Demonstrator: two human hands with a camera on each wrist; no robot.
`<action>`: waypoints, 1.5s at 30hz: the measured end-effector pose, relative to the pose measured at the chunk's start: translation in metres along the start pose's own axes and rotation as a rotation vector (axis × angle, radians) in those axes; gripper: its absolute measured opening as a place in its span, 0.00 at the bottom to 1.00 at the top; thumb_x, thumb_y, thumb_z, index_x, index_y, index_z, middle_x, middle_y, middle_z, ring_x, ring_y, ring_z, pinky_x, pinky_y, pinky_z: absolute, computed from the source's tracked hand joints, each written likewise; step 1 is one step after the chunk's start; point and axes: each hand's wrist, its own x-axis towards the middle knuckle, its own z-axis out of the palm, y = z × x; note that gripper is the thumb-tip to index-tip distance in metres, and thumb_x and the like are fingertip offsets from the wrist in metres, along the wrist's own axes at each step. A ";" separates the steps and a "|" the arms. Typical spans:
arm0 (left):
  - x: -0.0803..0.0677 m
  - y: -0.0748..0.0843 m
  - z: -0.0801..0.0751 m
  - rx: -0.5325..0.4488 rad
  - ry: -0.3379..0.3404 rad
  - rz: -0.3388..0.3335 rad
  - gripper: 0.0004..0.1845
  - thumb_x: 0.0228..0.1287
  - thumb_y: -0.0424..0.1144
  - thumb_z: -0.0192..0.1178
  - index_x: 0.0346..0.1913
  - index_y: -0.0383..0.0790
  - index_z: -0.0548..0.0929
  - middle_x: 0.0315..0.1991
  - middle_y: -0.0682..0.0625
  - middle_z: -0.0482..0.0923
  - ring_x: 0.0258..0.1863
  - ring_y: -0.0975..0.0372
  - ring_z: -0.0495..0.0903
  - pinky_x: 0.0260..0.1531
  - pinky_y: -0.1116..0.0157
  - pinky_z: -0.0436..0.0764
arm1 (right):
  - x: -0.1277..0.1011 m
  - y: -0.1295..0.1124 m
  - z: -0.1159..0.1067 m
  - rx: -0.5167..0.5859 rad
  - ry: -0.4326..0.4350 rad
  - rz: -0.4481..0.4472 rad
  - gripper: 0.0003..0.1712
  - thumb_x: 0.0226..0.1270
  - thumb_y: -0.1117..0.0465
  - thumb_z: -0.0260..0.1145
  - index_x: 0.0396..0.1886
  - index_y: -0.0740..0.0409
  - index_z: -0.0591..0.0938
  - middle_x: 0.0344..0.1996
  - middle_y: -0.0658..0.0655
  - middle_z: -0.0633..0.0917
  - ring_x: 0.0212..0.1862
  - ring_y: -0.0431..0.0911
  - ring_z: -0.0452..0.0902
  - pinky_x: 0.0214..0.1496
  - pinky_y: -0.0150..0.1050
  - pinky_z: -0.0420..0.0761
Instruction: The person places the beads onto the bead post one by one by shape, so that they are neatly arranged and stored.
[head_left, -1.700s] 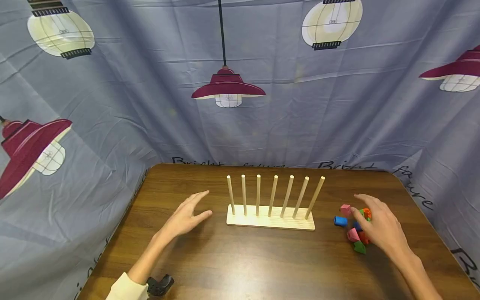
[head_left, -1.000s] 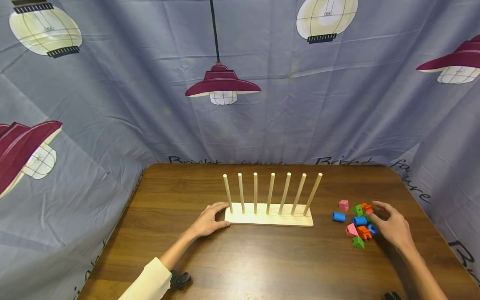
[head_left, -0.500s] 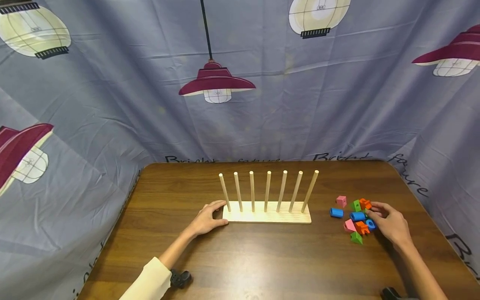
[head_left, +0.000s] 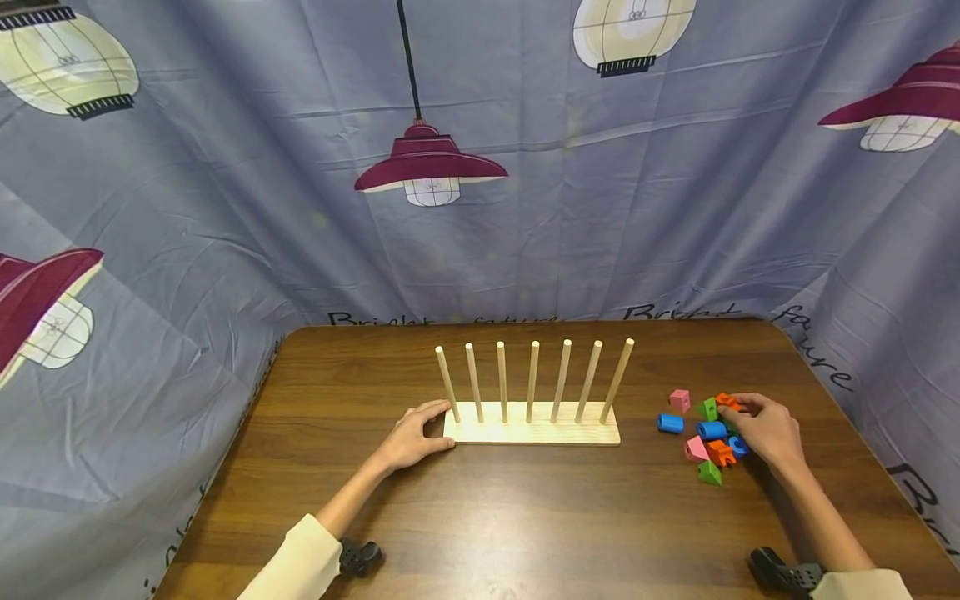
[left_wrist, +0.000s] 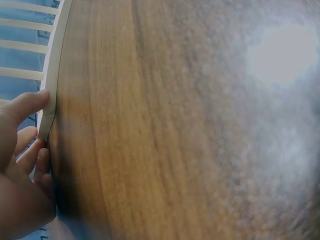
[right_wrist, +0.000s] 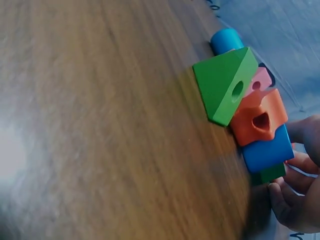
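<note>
A pale wooden peg rack [head_left: 532,429], its several upright dowels in a row, stands mid-table. My left hand [head_left: 411,437] holds its left end, with thumb on the front edge and fingers round the back corner; the left wrist view shows the thumb [left_wrist: 35,102] against the base. At the right lies a cluster of coloured bead blocks with holes. My right hand [head_left: 765,429] reaches in from the right, pinching an orange block [head_left: 724,400] at the back between thumb and index finger. Its fingers partly hide that block. Beside it sits a green block [head_left: 708,408].
Around the right hand lie blue cylinders [head_left: 671,423], pink blocks [head_left: 679,400], another orange block [head_left: 721,453] and a green triangular block [head_left: 710,472]. The wooden table [head_left: 480,517] ends at a blue-grey curtain [head_left: 570,225] with printed lamps.
My left hand has come right onto the rack's end and stayed there. My right hand has lowered to the cluster, shifted left, and its thumb and index finger have closed on the orange block.
</note>
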 end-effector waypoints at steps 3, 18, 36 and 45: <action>0.001 0.000 0.000 -0.004 -0.004 0.005 0.36 0.61 0.43 0.71 0.70 0.33 0.72 0.70 0.41 0.68 0.60 0.46 0.69 0.58 0.43 0.68 | 0.000 -0.004 -0.001 0.013 0.020 -0.007 0.28 0.71 0.52 0.65 0.55 0.75 0.78 0.40 0.73 0.82 0.39 0.62 0.75 0.34 0.47 0.67; 0.002 -0.003 -0.002 -0.024 -0.017 0.003 0.38 0.59 0.43 0.72 0.70 0.34 0.72 0.70 0.39 0.67 0.57 0.49 0.70 0.56 0.46 0.70 | -0.015 -0.098 -0.030 0.228 0.235 -0.322 0.19 0.64 0.57 0.73 0.51 0.62 0.85 0.35 0.39 0.84 0.36 0.21 0.74 0.39 0.19 0.71; 0.000 -0.008 -0.002 -0.024 -0.013 0.030 0.37 0.59 0.43 0.72 0.70 0.34 0.72 0.69 0.37 0.68 0.56 0.49 0.72 0.55 0.48 0.71 | -0.054 -0.266 -0.025 0.687 0.030 -0.687 0.17 0.58 0.78 0.70 0.48 0.68 0.84 0.40 0.54 0.88 0.41 0.41 0.84 0.45 0.30 0.80; 0.003 -0.005 -0.003 -0.040 -0.011 0.017 0.37 0.59 0.44 0.72 0.70 0.36 0.72 0.70 0.40 0.68 0.56 0.50 0.70 0.54 0.48 0.71 | -0.063 -0.323 0.022 0.843 -0.137 -0.763 0.16 0.60 0.77 0.70 0.49 0.68 0.83 0.42 0.62 0.87 0.43 0.46 0.85 0.47 0.38 0.82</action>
